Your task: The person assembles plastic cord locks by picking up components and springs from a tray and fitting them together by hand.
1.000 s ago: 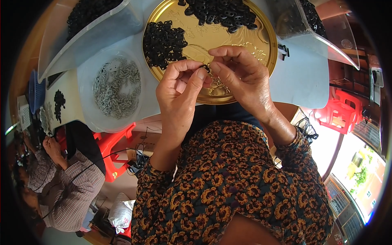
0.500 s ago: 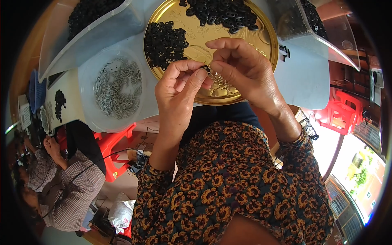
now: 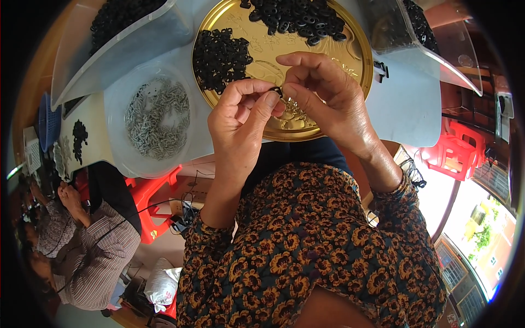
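Observation:
Between the thumb and index finger of my left hand [image 3: 238, 120] is a small black plastic part [image 3: 276, 91], gripped at its edge. My right hand [image 3: 340, 106] is close against it on the right, thumb tip near the part and index finger arched above. Whatever its fingertips pinch is too small to make out. Both hands are over the near side of a round gold tray [image 3: 265, 46]. On the tray lie a heap of small black pieces [image 3: 221, 60], a pile of larger black oval pieces with holes [image 3: 298, 19], and shiny gold-coloured bits [image 3: 292, 117] under my hands.
A clear round tub [image 3: 119, 156] of small grey metal pieces [image 3: 158, 117] stands left of the tray. Clear plastic bins [image 3: 147, 41] with black parts flank the tray. Red stools [image 3: 456, 150] stand at both sides. Another person in a striped shirt [image 3: 104, 257] sits at the left.
My hands have barely moved. The black part has tilted slightly between my left fingertips, and my right fingertips have shifted a little beside it.

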Tool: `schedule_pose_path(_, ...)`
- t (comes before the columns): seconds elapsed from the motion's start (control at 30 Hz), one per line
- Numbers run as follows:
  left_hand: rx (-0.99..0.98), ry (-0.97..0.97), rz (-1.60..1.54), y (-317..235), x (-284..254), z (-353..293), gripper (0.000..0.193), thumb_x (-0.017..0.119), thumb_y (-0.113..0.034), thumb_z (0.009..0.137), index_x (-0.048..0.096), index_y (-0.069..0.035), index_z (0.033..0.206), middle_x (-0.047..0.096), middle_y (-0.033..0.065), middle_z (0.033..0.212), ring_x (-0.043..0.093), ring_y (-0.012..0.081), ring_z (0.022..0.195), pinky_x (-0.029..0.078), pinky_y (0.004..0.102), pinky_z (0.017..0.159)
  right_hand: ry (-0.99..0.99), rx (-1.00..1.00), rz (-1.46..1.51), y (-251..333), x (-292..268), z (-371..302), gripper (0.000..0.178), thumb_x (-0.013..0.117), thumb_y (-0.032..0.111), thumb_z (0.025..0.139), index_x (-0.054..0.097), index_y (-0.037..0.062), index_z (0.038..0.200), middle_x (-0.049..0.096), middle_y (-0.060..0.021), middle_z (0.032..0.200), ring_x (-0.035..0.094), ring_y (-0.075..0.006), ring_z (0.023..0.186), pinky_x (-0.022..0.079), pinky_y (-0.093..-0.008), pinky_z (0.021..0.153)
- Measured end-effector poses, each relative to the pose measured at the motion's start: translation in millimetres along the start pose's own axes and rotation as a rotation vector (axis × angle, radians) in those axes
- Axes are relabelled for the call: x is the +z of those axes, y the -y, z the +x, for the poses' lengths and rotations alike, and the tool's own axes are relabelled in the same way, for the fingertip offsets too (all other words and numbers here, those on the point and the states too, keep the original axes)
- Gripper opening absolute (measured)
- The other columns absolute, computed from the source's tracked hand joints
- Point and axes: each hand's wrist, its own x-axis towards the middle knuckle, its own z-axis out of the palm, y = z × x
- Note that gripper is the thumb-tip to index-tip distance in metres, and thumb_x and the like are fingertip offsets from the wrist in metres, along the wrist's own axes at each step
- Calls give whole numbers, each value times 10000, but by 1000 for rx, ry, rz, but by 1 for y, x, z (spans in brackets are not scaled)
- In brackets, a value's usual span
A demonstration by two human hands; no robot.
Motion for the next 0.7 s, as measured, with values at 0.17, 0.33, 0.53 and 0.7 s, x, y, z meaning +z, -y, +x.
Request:
schedule_pose_path(0.17, 6, -55, 22, 4, 3, -1, 127, 607, 1, 905, 570, 50, 1016, 621, 78, 890, 618, 104, 756, 527, 230, 687, -59, -39, -23, -1, 10, -1, 315, 608, -18, 874, 575, 29, 1184, 605, -29, 821, 613, -90, 778, 508, -246, 746)
schedule_pose_path(0.33, -6, -91, 35, 7, 5, 0, 123, 609, 5, 901, 575, 50, 1010, 631, 80, 860, 629, 109, 732, 534, 230, 660, -189, -80, -149, -11, 20, -8, 258, 614, -11, 867, 607, 30, 1122, 629, -62, 843, 635, -125, 775, 512, -267, 736)
schedule_pose_path(0.53, -56, -55, -55, 3, 1, 3, 120, 595, -15, 915, 576, 46, 1017, 631, 81, 858, 636, 118, 754, 542, 243, 678, -157, -49, 4, -9, 14, -6, 274, 621, 2, 870, 612, 40, 1141, 639, -61, 867, 644, -149, 838, 519, -279, 746)
schedule_pose_path(0.7, -59, -43, -33, 0, -1, 3, 124, 581, -16, 922, 569, 44, 1031, 624, 84, 890, 634, 122, 772, 540, 249, 699, -149, -153, -106, -9, 7, -3, 271, 617, -12, 869, 615, 31, 1137, 641, -63, 883, 651, -154, 852, 522, -269, 771)
